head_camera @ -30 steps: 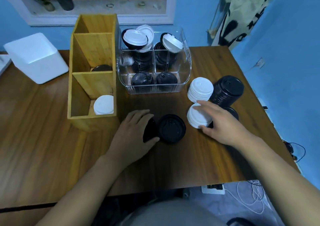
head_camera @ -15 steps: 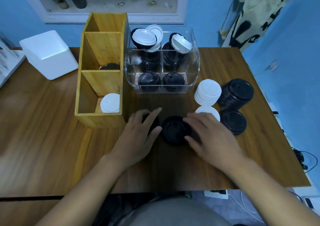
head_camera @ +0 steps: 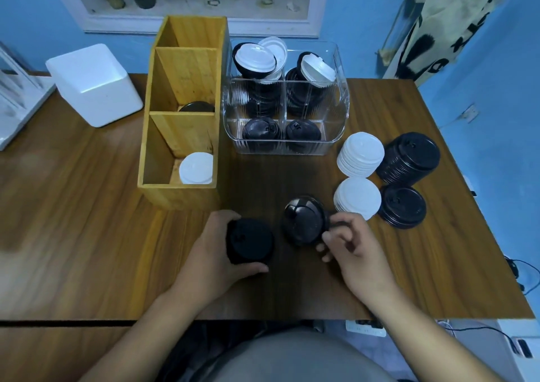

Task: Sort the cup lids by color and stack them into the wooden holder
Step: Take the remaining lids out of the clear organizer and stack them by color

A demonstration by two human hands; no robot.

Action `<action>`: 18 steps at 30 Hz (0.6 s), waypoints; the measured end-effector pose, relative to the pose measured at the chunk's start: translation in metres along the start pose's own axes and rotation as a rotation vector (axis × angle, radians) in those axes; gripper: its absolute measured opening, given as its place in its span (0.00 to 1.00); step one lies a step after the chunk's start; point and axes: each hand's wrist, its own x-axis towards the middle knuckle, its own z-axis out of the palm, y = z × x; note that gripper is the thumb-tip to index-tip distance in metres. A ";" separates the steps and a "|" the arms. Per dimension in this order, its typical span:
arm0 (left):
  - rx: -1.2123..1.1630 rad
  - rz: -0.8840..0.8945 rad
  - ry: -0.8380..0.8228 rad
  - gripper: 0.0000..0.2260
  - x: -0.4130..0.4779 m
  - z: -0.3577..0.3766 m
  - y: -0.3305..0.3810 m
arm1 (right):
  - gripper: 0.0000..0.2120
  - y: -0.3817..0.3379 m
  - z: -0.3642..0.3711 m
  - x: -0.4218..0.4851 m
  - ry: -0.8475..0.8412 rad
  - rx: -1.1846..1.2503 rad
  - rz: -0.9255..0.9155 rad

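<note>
My left hand grips a small stack of black lids just above the table. My right hand pinches the edge of another black lid, tilted up off the wood. The wooden holder stands to the left; its near compartment holds white lids, its middle one a black lid. To the right sit two white stacks and two black stacks.
A clear plastic bin behind the hands holds mixed black and white lids. A white box stands at the back left. The table's front edge runs just below my wrists.
My left hand has lifted a black lid stack and pulled it toward me. My right hand has left the white stack and picked up the loose black lid by its edge.
</note>
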 end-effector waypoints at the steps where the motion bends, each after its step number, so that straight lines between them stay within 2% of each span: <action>1: 0.058 0.007 -0.027 0.39 -0.001 0.000 0.001 | 0.11 0.001 0.000 -0.001 0.022 0.027 0.039; 3: 0.198 0.029 -0.062 0.39 -0.003 0.004 0.003 | 0.13 0.004 -0.002 -0.003 0.042 0.019 0.092; 5: 0.285 0.058 -0.072 0.41 -0.004 0.008 0.006 | 0.12 0.006 -0.005 -0.007 0.036 -0.094 0.108; 8: 0.272 0.069 -0.118 0.44 -0.005 0.003 0.008 | 0.10 0.009 -0.015 -0.009 0.033 -0.552 -0.045; 10: 0.228 0.070 -0.180 0.45 -0.006 -0.008 0.004 | 0.11 0.007 -0.019 -0.008 0.053 -0.769 -0.173; 13: 0.195 0.083 -0.271 0.44 -0.003 -0.025 -0.004 | 0.20 0.003 -0.016 -0.003 -0.045 -0.839 -0.345; 16: 0.177 0.095 -0.266 0.41 0.002 -0.027 -0.006 | 0.33 0.006 -0.008 0.007 -0.216 -0.958 -0.372; 18: 0.203 0.095 -0.252 0.41 0.004 -0.023 -0.005 | 0.35 0.007 -0.007 0.013 -0.241 -0.990 -0.359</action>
